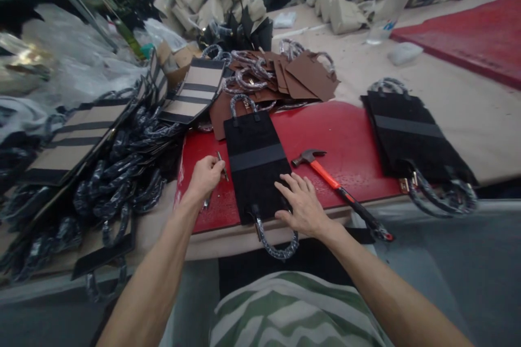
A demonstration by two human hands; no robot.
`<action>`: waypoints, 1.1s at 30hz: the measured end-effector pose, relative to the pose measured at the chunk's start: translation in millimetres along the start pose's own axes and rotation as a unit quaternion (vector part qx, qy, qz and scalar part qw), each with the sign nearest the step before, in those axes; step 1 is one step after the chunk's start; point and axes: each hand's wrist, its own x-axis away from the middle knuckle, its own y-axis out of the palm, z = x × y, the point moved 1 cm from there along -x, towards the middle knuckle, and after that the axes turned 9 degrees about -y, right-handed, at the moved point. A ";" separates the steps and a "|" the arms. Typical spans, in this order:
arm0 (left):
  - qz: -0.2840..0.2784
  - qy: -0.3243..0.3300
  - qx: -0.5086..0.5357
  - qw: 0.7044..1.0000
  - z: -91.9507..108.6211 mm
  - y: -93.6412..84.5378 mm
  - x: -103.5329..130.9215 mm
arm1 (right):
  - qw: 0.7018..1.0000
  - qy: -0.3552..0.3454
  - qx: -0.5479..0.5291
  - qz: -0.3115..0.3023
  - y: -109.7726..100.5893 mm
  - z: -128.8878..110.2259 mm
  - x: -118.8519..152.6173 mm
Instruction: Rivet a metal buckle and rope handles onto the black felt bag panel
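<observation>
A black bag panel [256, 157] with a wrapped handle at each end lies on the red board [337, 124]. To its left, my left hand [207, 174] pinches a small metal rod [222, 166] between thumb and fingers. My right hand [299, 203] rests on the panel's right edge, fingers spread, holding nothing. Just right of the panel lies a hammer [325, 173] with an orange and black handle, its head towards the back. Another small metal piece [207, 201] sits on the board below my left hand.
Black panels with wrapped handles [101, 135] are heaped at the left. Brown panels [301, 73] lie behind the board, and a black stack [415, 130] is at the right. A clear bottle [391, 11] and another red board [468, 32] are further back.
</observation>
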 end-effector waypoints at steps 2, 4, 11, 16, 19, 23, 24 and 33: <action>-0.037 -0.004 0.199 0.979 -0.9 12.3 23.8 | 1.000 0.000 -0.001 -0.001 0.1 0.1 0.0; -0.074 -0.010 0.318 0.945 -0.6 32.0 49.4 | 1.000 -0.001 0.000 0.000 0.5 0.6 0.1; -0.098 0.035 0.354 0.929 -0.4 84.9 101.3 | 1.000 -0.010 0.003 0.016 2.8 0.8 0.9; -0.082 0.077 0.296 0.949 1.9 85.7 103.2 | 1.000 -0.013 0.000 0.022 3.5 1.0 1.8; -0.082 0.085 0.293 0.949 1.5 86.1 102.5 | 1.000 -0.016 -0.003 0.021 3.5 1.6 2.3; -0.083 0.095 0.289 0.949 -0.8 88.3 103.0 | 1.000 -0.014 -0.005 0.019 2.2 2.0 2.7; -0.079 0.104 0.283 0.950 -1.2 88.9 103.6 | 1.000 -0.014 -0.005 0.019 1.9 1.9 2.7; 0.036 0.233 0.143 0.961 -1.2 98.3 112.5 | 0.998 -0.043 -0.036 0.040 4.4 6.8 3.4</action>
